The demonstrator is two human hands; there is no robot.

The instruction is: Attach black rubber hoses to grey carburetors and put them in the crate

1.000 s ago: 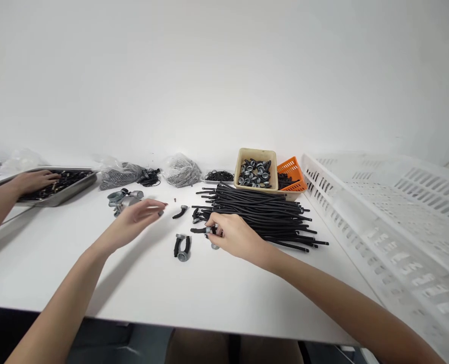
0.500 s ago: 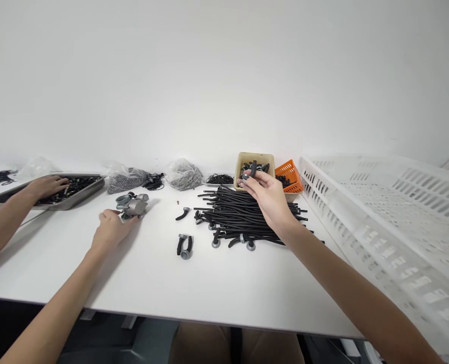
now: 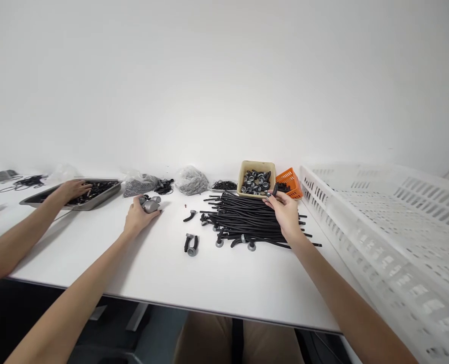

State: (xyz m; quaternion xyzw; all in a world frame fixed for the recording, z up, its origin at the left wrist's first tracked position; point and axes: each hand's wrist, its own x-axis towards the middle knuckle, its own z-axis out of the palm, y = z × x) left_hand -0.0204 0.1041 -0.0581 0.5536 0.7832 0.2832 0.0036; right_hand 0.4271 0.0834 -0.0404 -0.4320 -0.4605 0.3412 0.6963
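Note:
My left hand (image 3: 138, 217) is closed around a few grey round parts (image 3: 150, 203) at the left middle of the table. Between the thumb and fingers of my right hand (image 3: 285, 210) is a black curved piece (image 3: 275, 189), just in front of the cream bin (image 3: 241, 184). Under and beside that hand lies a pile of black tubes (image 3: 243, 217). Several black pieces with grey rings lie along the pile's front edge. Nearer the table's middle are a pair of ringed pieces (image 3: 191, 252) and a single one (image 3: 190, 217).
Another person's hand (image 3: 75, 189) reaches into a metal tray (image 3: 102, 198) of dark parts. Bags of grey parts (image 3: 191, 181) stand by the wall. An orange basket (image 3: 296, 189) adjoins the bin; a large white crate (image 3: 345, 237) fills the right side.
The view has shifted, so the tray and bags sit further right. My right hand has come away from over the bin, uncovering its contents. My left hand still holds the grey parts.

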